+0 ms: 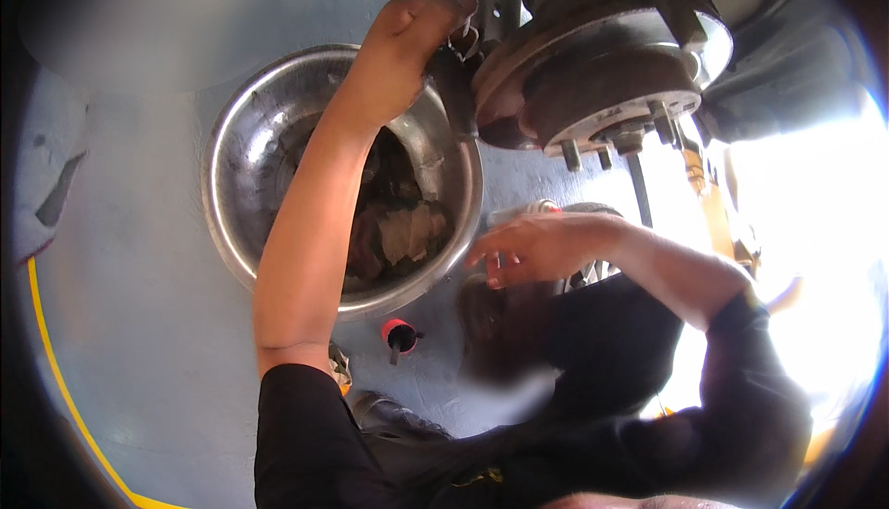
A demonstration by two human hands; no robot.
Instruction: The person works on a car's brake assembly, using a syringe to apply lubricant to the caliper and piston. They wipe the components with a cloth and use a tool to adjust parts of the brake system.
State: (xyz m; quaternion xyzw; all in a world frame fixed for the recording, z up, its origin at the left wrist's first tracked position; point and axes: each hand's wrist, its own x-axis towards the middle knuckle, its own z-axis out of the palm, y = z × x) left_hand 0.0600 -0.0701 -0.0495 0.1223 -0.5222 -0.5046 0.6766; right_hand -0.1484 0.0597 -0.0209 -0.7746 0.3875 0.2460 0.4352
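My left hand [403, 46] reaches up to the left edge of a rusty brake disc and hub [602, 92] with several wheel studs. Its fingers are curled at a dark part [452, 92] beside the disc; most of them are hidden, so what they grip I cannot make out. Under my left forearm stands a wide metal basin [222, 203] with dark liquid and a crumpled pale rag [403, 233] inside. Close to the basin's right rim hangs my right hand [542, 245], slightly blurred, its fingers apart and nothing visible in them.
Below the basin, a small red cup-like container [398, 335] with a dark stick in it is on the grey floor [148, 259]. A yellow line [60, 370] runs along the lower left. Dark vehicle parts fill the upper right. Strong glare washes out the right side.
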